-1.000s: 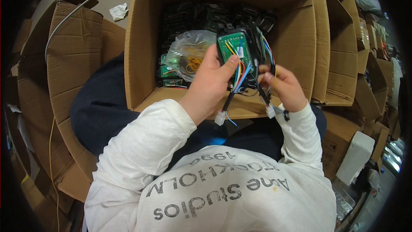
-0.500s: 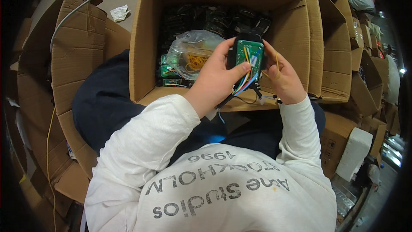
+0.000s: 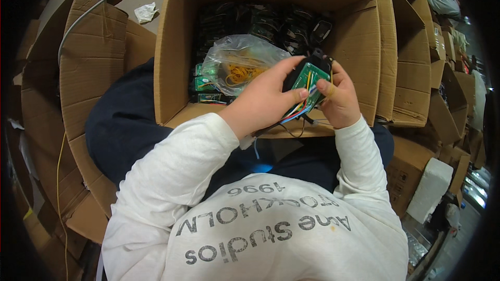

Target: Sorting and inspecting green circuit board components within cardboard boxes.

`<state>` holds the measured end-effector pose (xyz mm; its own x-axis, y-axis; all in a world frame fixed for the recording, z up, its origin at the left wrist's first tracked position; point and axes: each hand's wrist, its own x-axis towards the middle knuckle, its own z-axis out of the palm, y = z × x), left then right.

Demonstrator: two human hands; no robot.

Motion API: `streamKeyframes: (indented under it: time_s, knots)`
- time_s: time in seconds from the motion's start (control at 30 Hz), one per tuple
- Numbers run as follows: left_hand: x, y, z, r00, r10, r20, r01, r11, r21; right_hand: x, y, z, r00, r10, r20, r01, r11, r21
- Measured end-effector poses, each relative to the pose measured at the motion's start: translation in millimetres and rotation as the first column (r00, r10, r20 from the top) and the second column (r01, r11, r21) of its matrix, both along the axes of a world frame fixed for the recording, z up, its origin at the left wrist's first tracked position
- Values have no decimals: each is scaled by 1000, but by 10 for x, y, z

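Over the near edge of the open carton, a green circuit board (image 3: 314, 75) in a black housing is held tilted, with yellow, white, red and blue wires running from its lower end. My left hand (image 3: 268, 91) is closed round its left side, thumb on the wires. My right hand (image 3: 341, 93) closes on its right side, the thumb pressing at the board's edge. A thin yellow strand, seemingly a rubber band, shows by the right fingers. Beside the left hand lies a clear plastic bag (image 3: 219, 58) with yellow rubber bands (image 3: 240, 74) in it.
Rows of similar black-cased boards (image 3: 265, 20) fill the bottom of the cardboard carton (image 3: 346, 47). More open cartons (image 3: 409, 80) stand to the right, another (image 3: 94, 88) to the left. A white foam block (image 3: 429, 190) lies at lower right. A grey cable (image 3: 83, 23) crosses at upper left.
The board has moved down and right and tilted clockwise. My right thumb has come onto its edge, and the yellow strand now sits close against the housing.
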<state>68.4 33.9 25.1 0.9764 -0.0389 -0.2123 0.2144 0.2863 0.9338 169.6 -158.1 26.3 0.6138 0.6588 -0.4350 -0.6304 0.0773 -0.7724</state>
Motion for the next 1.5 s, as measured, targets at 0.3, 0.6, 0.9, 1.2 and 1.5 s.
streamKeyframes:
  time_s: [0.3,0.6,0.9,1.2,1.5]
  knots:
    - [196,-106,-236,988,-147,43,109,874,474,136,-97,-304,989,-136,56,140,988,-68]
    - [197,-246,-361,994,50,-98,-19,957,289,102,-13,-132,973,-226,48,222,971,92]
    - [198,63,345,964,-210,-160,245,939,243,176,-139,230,849,-207,486,131,974,185]
    - [-4,38,164,884,-439,-158,352,405,844,-142,117,483,114,440,891,-209,887,-412]
    - [-67,37,287,737,-673,64,205,312,928,262,144,161,772,55,633,44,989,-140]
